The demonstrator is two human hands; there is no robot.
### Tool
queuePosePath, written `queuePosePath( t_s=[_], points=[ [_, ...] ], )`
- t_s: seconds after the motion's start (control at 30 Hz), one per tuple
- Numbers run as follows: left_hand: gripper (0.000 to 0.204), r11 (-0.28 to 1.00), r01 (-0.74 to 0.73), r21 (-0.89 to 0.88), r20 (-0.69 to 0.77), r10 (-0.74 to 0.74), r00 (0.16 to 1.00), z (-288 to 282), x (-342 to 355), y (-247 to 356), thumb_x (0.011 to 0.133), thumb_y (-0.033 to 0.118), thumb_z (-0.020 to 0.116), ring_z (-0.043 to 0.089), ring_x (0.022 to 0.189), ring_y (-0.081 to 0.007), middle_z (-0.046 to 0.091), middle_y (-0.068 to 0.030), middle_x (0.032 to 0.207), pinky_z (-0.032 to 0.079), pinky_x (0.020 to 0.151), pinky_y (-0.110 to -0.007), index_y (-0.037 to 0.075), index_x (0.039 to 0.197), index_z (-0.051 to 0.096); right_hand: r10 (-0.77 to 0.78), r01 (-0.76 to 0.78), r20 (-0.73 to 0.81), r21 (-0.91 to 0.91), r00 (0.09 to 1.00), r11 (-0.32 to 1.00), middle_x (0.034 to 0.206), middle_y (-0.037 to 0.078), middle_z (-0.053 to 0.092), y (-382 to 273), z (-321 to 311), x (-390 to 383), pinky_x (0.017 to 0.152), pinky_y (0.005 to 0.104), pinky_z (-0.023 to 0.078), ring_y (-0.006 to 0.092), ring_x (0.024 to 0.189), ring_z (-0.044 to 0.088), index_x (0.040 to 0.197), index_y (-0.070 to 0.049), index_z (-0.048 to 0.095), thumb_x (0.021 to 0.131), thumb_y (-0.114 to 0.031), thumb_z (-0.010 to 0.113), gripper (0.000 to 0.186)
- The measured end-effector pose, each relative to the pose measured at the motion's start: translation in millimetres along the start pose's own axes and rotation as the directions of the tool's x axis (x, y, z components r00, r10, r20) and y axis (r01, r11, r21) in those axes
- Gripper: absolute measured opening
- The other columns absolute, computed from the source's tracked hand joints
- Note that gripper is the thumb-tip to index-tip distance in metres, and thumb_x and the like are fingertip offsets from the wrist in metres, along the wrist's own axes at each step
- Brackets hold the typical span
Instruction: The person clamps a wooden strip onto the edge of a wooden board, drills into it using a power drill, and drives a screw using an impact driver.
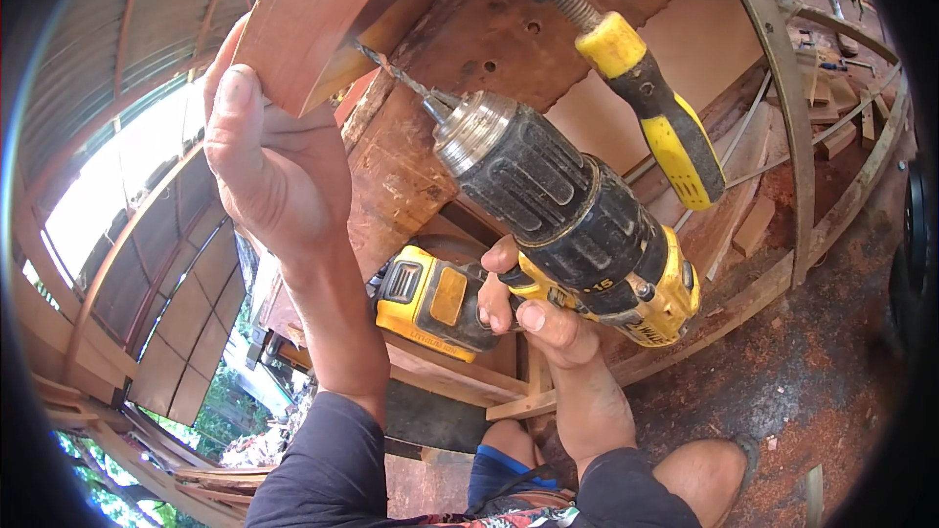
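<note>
Here, we curl right hand point(562, 328) round cordless drill point(553, 191) handle, left hand point(284, 171) clasping curved wooden board point(305, 15).

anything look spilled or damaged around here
Reddish shavings lie strewn across the floor at lower right, which looks untidy. The brown board beyond the drill has dark holes and a ragged edge, so it looks worn.
</note>
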State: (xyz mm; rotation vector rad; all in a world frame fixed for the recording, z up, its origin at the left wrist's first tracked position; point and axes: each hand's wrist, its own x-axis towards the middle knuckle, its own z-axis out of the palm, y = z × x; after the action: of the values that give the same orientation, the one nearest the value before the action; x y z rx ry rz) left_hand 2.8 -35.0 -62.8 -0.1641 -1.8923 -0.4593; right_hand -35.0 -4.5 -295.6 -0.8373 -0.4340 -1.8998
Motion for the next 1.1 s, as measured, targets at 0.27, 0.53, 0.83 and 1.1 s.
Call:
queuePosePath(
  t_s=[0.27,0.53,0.83,1.1],
  points=[
    [0.049,0.999,-0.012,0.047,0.001,0.012,1.0,13,-2,3,0.095,0.025,0.049,0.059,0.12,-0.0292,0.062,-0.0209,0.124,0.044,0.106,-0.043,-0.01,0.129,0.054,0.021,-0.023,0.088,0.023,0.996,0.999,0.08,0.01,0.061,-6,-7,4,0.071,0.033,0.049,0.0177,0.072,0.059,0.122,0.006,0.054,0.081,-0.015,0.063,0.047],
    [0.048,0.996,-0.037,0.084,-0.031,0.039,0.999,11,-6,2,0.095,0.025,0.048,0.059,0.119,-0.0293,0.062,-0.0211,0.125,0.044,0.105,-0.043,-0.009,0.129,0.055,0.003,-0.019,0.122,0.133,0.992,0.991,0.109,0.007,0.056,2,-10,0,0.072,0.0356,0.05,0.0162,0.074,0.059,0.119,0.004,0.054,0.085,-0.009,0.06,0.038],
    [0.047,0.991,-0.086,0.104,0.0,0.087,0.996,8,-5,-2,0.096,0.025,0.048,0.06,0.12,-0.029,0.062,-0.0215,0.125,0.044,0.106,-0.043,-0.009,0.127,0.055,0.031,-0.036,0.07,0.068,0.997,0.997,0.107,0.005,0.055,-4,-5,-5,0.074,0.0355,0.05,0.0164,0.075,0.059,0.118,0.002,0.056,0.084,-0.009,0.06,0.035],
    [0.048,0.983,-0.101,0.155,-0.023,0.105,0.994,10,-6,-3,0.096,0.026,0.046,0.06,0.118,-0.0304,0.061,-0.0238,0.126,0.046,0.103,-0.043,-0.01,0.128,0.054,0.043,-0.051,0.077,0.098,0.996,0.994,0.106,0.004,0.055,-1,-5,-6,0.075,0.0355,0.05,0.0162,0.076,0.059,0.117,0.0,0.056,0.085,-0.009,0.061,0.034]
  ],
)
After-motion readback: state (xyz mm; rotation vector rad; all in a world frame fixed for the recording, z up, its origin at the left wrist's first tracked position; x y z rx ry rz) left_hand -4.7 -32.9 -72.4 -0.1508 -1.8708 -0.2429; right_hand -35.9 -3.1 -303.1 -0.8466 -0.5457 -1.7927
